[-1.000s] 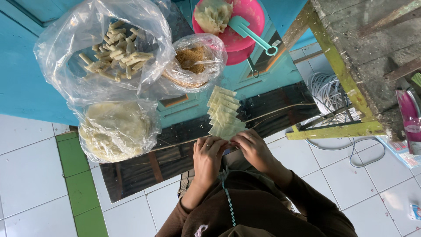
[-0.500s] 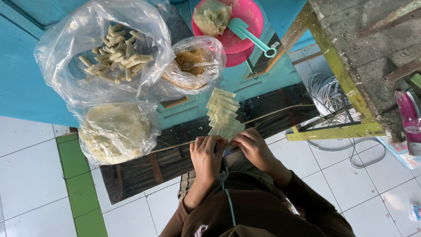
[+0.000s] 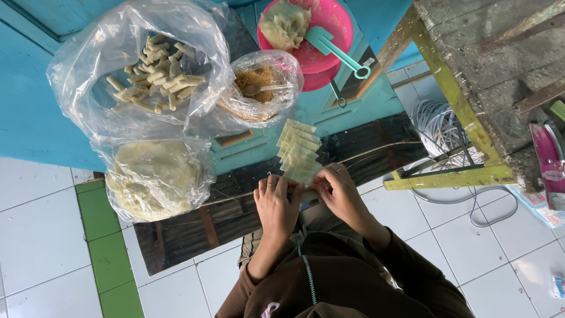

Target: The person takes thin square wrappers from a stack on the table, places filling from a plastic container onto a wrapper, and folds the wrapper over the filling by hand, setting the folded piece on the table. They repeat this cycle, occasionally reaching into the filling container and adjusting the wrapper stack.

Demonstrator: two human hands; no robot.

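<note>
Both hands meet at centre frame, the left hand [image 3: 276,206] and right hand [image 3: 338,194] with fingers curled closed around a pale roll [image 3: 307,194] pinched between their fingertips. Just above them lies a row of pale wrapper squares [image 3: 299,150] on the dark tabletop [image 3: 365,141].

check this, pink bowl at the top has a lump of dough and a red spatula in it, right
Not quite. The head view shows the spatula is teal, not red. The rest holds: the pink bowl at the top has a lump of dough in it, with the spatula lying across its rim.
</note>
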